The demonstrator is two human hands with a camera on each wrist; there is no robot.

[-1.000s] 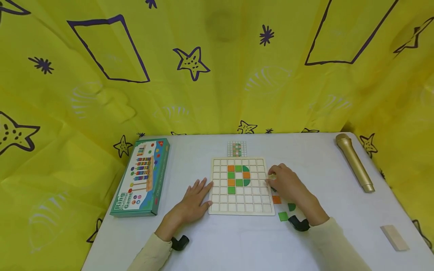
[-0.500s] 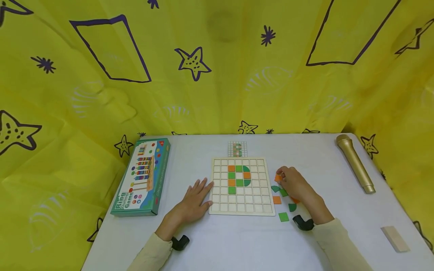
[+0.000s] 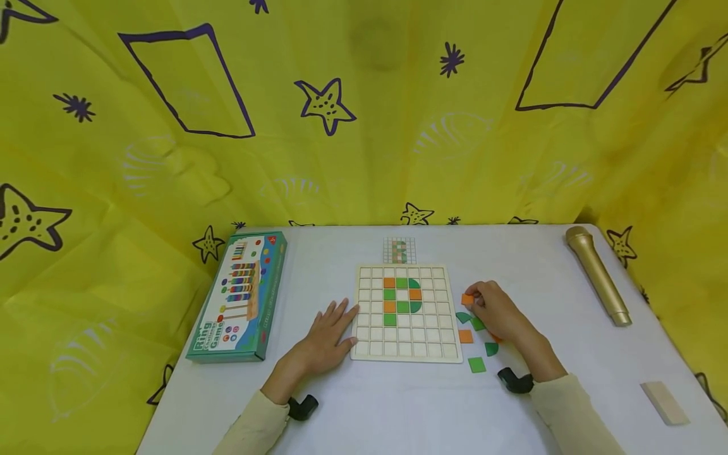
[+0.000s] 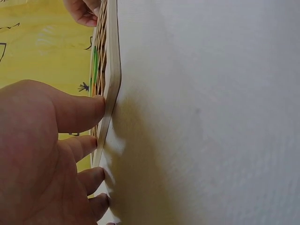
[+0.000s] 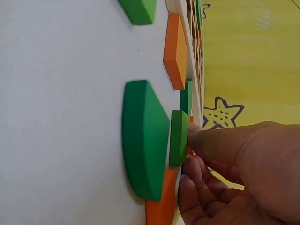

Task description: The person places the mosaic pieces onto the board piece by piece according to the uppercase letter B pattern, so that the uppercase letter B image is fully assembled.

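Note:
A pale wooden grid board (image 3: 405, 361) lies on the table, with orange and green tiles set in it in the shape of a P. My left hand (image 3: 321, 344) lies at the board's left edge, fingers spread, thumb and fingertips touching the rim in the left wrist view. To the right of the board, my right hand (image 3: 500, 314) pinches an orange square tile (image 3: 466, 299) by its right side, low at the table. In the right wrist view that tile is mostly hidden behind a green tile (image 5: 178, 138) and the fingers.
Loose tiles lie right of the board: an orange square (image 3: 466, 337), a green square (image 3: 476, 364), dark green rounded pieces (image 3: 491, 349) and others partly under the hand. A small pattern card (image 3: 399, 251) lies behind the board. Around are a game box (image 3: 239, 297), gold microphone (image 3: 598, 275) and wooden block (image 3: 664, 402).
My right hand has moved from the board's right edge to the loose tiles and now pinches the orange square there. My left hand has stayed at the board's left edge.

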